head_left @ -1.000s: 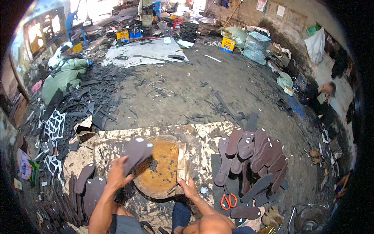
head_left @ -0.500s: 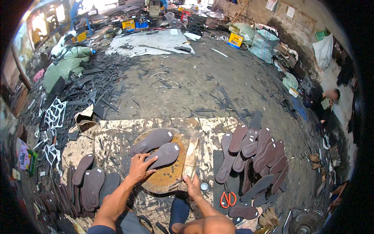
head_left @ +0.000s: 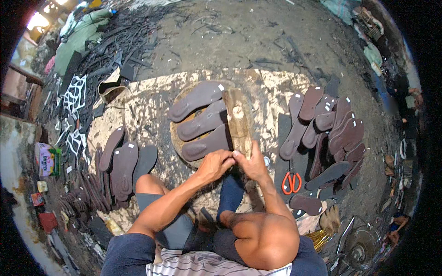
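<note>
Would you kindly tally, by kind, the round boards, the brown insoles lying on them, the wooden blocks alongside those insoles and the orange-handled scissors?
Round board: 1
Brown insoles on it: 3
Wooden block: 1
Orange-handled scissors: 1 pair
Total: 6

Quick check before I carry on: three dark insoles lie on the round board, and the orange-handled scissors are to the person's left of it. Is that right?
Not quite: the head view shows the orange-handled scissors to the person's right of the round board. Three dark insoles do lie on it.
</note>
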### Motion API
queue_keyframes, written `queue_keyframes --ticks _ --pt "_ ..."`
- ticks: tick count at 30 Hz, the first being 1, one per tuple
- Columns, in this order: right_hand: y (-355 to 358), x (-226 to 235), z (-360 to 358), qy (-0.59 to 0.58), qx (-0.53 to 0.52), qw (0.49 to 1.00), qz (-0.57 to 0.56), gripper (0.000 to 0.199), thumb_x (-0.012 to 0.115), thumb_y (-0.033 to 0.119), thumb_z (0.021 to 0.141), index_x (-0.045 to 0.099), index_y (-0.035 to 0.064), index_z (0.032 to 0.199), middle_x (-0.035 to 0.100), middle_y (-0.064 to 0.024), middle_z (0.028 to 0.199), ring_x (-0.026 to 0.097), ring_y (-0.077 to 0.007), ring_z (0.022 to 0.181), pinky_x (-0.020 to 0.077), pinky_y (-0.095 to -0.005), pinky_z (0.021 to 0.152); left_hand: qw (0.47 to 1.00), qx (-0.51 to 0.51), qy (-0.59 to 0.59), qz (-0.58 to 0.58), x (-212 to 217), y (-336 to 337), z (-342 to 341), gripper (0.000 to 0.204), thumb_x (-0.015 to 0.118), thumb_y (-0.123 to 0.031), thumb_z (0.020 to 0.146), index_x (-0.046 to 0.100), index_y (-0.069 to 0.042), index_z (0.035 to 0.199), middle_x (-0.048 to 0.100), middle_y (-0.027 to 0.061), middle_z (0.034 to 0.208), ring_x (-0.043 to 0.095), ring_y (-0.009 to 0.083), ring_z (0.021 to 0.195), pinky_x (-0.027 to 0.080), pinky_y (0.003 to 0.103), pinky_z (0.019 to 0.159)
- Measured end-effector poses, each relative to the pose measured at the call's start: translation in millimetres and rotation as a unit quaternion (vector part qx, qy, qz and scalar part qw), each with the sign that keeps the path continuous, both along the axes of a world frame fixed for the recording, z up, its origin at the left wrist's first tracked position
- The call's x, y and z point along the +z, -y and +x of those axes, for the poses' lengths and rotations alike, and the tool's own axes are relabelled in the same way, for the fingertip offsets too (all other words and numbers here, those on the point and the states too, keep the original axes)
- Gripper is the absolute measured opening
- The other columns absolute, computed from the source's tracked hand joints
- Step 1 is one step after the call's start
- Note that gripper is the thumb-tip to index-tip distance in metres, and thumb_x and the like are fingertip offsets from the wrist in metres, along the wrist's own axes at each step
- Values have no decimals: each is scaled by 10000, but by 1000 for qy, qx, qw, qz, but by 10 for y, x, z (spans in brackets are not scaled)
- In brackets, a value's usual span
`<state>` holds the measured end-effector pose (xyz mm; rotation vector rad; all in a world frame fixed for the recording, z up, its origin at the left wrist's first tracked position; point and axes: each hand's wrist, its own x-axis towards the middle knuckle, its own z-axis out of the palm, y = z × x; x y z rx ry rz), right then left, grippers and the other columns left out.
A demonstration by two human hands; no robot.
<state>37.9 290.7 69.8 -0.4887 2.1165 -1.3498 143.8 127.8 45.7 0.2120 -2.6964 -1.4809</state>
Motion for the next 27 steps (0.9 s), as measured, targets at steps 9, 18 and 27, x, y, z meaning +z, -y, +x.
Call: queue_keyframes --ticks 9,18,27 --pt "-105 -512 246 100 -83 978 -163 526 593 322 1036 434 -35 1388 616 -164 1260 593 -204 1121 487 -355 963 870 268 32 412 -142 -381 -161 212 660 -183 1015 667 -3 1128 666 -17 847 597 51 749 498 224 653" --pt "-496 -593 88 197 -87 973 -80 561 626 343 1011 448 -49 1370 670 -168 1153 643 -216 1060 488 -358 952 960 262 48 88 -263 353 -402 300 657 -287 1011 700 -7 1109 721 79 920 654 133 881 516 311 822" --pt "-456 -394 10 279 -73 953 -89 484 577 305 1046 420 -14 1374 656 -131 1020 683 -182 771 572 -315 648 957 241 -1 160 -276 148 -660 257 643 -261 1025 692 -23 1107 726 39 879 670 84 796 540 277 726"
